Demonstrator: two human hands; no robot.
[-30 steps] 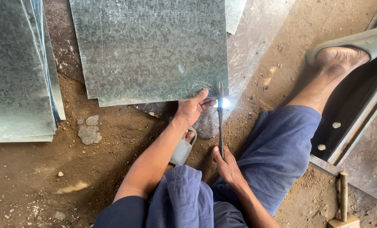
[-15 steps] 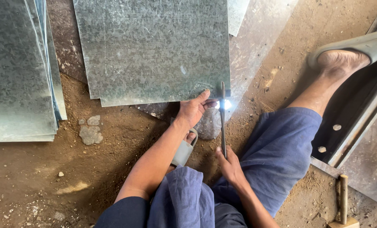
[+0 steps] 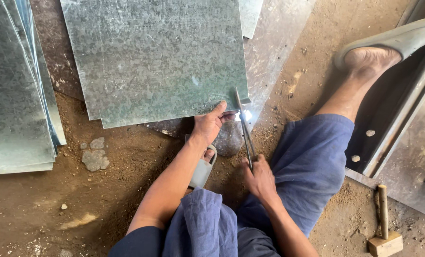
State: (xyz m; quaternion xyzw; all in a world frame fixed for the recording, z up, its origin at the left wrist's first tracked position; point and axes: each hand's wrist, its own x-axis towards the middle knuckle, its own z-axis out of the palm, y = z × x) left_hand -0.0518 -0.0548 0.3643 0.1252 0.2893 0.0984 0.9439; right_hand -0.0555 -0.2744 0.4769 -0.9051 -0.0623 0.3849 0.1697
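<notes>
brown packed dirt floor (image 3: 127, 190) fills the view, littered with small stones and a pale flat rock patch (image 3: 94, 157). nearest the camera, blue cloth covers the person's knees, and both bare forearms reach forward from it. the right hand (image 3: 260, 180) has its fingers closed around the handles of a pair of metal snips (image 3: 246, 128), whose thin blades run away from the body up to the near right corner of a galvanised metal sheet (image 3: 160, 57), where a bright glint shows. the left hand (image 3: 208, 125) pinches that same near edge, thumb on top and fingers curled under, just beside the blades. below it a foot in a grey sandal (image 3: 202, 169) rests by a rounded dark stone (image 3: 229, 138). a small wooden mallet (image 3: 384, 228) lies on the dirt at the right, well apart from both hands. farther off, a stack of similar sheets (image 3: 17, 95) lies on the left, and the other leg stretches out to a grey sandal (image 3: 393, 40) beside a long metal channel (image 3: 402, 119).
</notes>
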